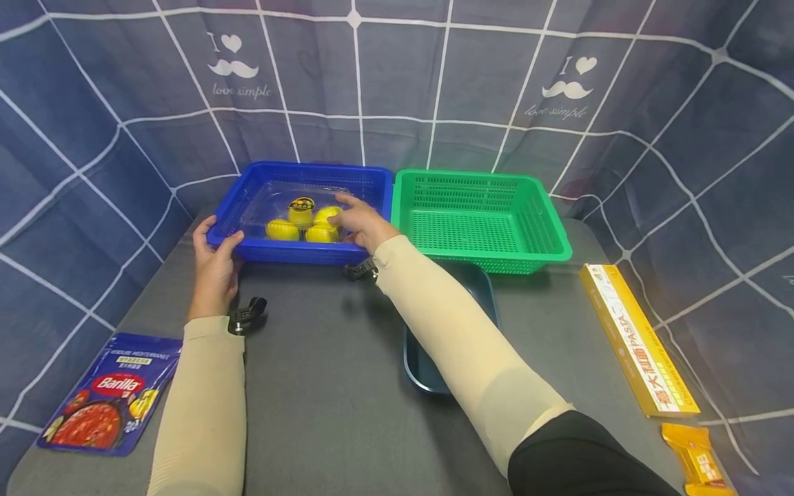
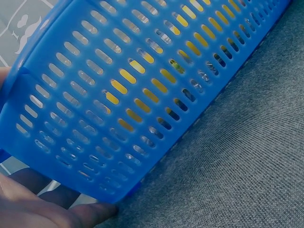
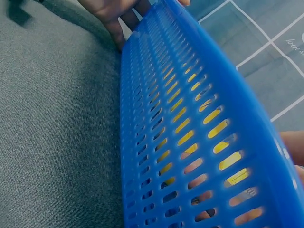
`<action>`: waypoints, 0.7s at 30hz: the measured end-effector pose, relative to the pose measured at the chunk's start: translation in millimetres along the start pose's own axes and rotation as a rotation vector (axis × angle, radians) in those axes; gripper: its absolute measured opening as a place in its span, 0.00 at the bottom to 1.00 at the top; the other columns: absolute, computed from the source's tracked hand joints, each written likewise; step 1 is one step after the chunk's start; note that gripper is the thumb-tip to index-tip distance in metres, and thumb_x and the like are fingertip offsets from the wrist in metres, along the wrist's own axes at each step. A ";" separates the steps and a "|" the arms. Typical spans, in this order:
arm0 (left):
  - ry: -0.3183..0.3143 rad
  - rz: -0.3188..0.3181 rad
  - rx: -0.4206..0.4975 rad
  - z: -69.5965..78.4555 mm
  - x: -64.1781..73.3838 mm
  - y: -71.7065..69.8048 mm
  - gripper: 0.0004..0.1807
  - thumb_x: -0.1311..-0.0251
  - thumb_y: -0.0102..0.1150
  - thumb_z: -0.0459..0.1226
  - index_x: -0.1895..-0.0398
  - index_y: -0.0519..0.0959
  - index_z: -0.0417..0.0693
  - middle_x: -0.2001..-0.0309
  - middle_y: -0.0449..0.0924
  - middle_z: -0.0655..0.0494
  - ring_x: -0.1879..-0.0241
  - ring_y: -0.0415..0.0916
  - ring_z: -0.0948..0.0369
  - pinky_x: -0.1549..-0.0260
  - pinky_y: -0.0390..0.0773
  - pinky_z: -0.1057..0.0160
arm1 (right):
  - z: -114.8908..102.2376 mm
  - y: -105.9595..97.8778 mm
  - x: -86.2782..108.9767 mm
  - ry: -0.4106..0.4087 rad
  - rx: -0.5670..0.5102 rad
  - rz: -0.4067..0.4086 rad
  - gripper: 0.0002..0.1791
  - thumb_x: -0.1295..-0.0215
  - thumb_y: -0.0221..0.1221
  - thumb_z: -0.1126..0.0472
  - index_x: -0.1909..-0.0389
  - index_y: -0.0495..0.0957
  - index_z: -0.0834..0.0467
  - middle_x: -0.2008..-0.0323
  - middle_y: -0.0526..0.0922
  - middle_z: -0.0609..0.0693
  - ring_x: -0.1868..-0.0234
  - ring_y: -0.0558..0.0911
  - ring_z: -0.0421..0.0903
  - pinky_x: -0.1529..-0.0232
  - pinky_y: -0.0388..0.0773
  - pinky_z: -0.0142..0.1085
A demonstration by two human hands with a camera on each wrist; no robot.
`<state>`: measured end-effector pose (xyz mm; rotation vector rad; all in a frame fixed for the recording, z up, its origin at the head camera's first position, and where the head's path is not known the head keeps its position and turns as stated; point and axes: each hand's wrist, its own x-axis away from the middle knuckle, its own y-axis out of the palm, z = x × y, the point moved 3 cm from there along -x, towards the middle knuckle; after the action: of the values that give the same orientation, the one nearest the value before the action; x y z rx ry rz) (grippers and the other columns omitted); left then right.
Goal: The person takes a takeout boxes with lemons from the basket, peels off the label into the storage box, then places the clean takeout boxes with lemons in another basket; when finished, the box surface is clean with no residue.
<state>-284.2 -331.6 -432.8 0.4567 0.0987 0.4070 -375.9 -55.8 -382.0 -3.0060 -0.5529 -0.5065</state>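
Note:
In the head view, a clear plastic box with several yellow ridged pieces and a black-and-yellow label lies in the blue basket. My left hand holds the basket's front left corner, thumb by the front rim and fingers round the side; the left wrist view shows fingers against its lower corner. Reaching over the front rim, my right hand grips the right end of the box, thumb beside a yellow piece. Through the basket's slots, the right wrist view shows parts of those fingers.
A green basket adjoins the blue one on the right. Under my right forearm lies a dark tray. A Barilla pouch is at left; a yellow pasta box and a small orange packet are at right. A patterned curtain encloses the table.

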 end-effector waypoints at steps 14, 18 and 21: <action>0.024 -0.016 0.035 -1.6 -1.2 0.2 0.37 0.30 0.66 0.27 0.26 0.61 0.63 0.25 0.57 0.47 0.34 0.70 0.49 0.42 0.79 0.55 | 2.5 0.7 2.0 -0.037 -0.043 0.038 0.38 0.25 0.63 0.67 0.19 0.64 0.44 0.22 0.63 0.56 0.45 0.82 0.59 0.51 0.83 0.50; 0.016 -0.017 0.027 -1.5 -1.1 -0.9 0.37 0.29 0.65 0.28 0.26 0.61 0.65 0.25 0.57 0.48 0.32 0.69 0.49 0.39 0.76 0.53 | 2.3 1.1 2.5 -0.043 -0.043 0.034 0.38 0.25 0.62 0.67 0.18 0.63 0.45 0.22 0.63 0.56 0.50 0.81 0.59 0.53 0.83 0.50; 0.013 -0.017 0.017 -1.9 -1.3 -1.4 0.37 0.29 0.64 0.28 0.26 0.61 0.66 0.24 0.57 0.48 0.32 0.69 0.49 0.37 0.74 0.52 | 1.7 1.0 2.8 -0.043 -0.041 0.032 0.38 0.24 0.62 0.67 0.18 0.63 0.45 0.22 0.62 0.57 0.54 0.81 0.58 0.56 0.84 0.48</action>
<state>-285.2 -332.4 -435.1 0.4696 0.1189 0.3925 -372.6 -55.7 -382.7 -3.0655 -0.5019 -0.4575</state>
